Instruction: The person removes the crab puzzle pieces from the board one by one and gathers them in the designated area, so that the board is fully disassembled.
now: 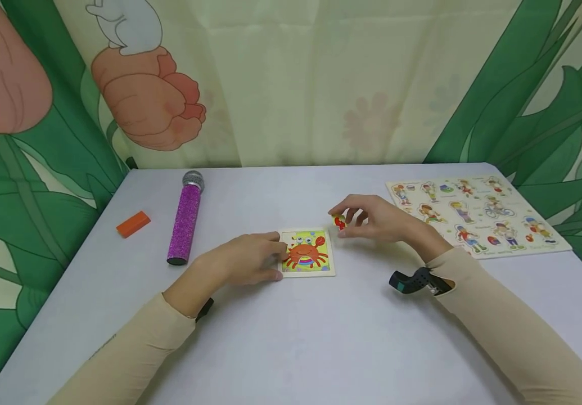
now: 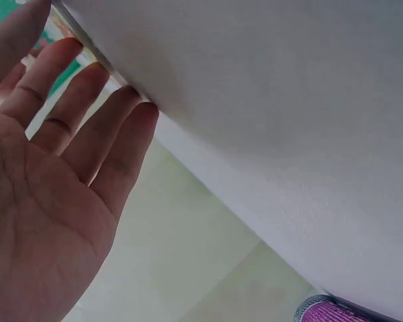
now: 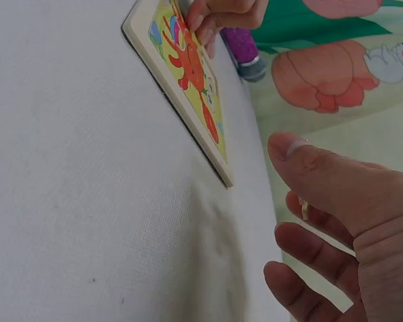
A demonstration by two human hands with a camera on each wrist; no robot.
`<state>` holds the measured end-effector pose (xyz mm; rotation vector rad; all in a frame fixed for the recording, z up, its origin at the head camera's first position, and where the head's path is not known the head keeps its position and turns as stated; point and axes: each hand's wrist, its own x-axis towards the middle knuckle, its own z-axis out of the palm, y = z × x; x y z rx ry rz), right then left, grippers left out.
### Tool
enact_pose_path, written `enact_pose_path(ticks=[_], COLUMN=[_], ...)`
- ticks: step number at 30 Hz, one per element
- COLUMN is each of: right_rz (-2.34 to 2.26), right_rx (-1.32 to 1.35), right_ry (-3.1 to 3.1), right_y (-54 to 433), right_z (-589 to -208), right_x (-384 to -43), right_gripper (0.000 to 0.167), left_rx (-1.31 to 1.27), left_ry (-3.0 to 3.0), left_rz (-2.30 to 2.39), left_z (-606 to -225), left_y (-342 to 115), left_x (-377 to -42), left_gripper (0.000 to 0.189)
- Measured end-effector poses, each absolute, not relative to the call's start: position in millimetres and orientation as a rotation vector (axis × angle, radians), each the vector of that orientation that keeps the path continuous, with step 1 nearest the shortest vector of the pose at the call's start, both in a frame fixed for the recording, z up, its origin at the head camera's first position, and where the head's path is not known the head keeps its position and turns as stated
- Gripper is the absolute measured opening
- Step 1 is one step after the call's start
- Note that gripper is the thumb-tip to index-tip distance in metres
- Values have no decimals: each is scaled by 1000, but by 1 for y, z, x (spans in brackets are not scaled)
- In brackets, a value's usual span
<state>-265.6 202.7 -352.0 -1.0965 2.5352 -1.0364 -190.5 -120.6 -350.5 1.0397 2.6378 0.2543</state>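
Note:
A small square crab puzzle [image 1: 307,256] in a pale wooden frame lies flat on the white table. My left hand [image 1: 250,257] rests at its left side, with fingertips on the picture's edge and the thumb by the near left corner. In the left wrist view the left fingers [image 2: 121,127] reach out fairly straight to the board's edge. Just right of the frame, my right hand [image 1: 374,219] holds a small red and yellow puzzle piece [image 1: 339,221] in its fingers, above the table. From the right wrist, only the piece's thin wooden edge [image 3: 304,208] shows behind the thumb.
A purple glitter microphone [image 1: 185,222] and an orange block [image 1: 133,224] lie to the left. At the right back is a large board of printed children figures [image 1: 478,216], partly behind the right hand. A printed curtain [image 1: 291,84] hangs behind the table.

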Motion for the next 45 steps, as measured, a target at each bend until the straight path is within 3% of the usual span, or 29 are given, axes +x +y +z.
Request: enact_pose_path(ticks=[18, 45], right_rz=[-998, -982], right_rx=[-1041, -977], right_ry=[2642, 2648], right_y=[219, 212], right_z=[-359, -372], right_x=[-266, -285], right_gripper=[46, 50], left_rx=[1020, 947], left_ry=[2648, 2583], left_rz=[209, 249], left_z=[-347, -340], left_y=[-119, -117], left_x=[-189, -187], left_gripper=[21, 42])
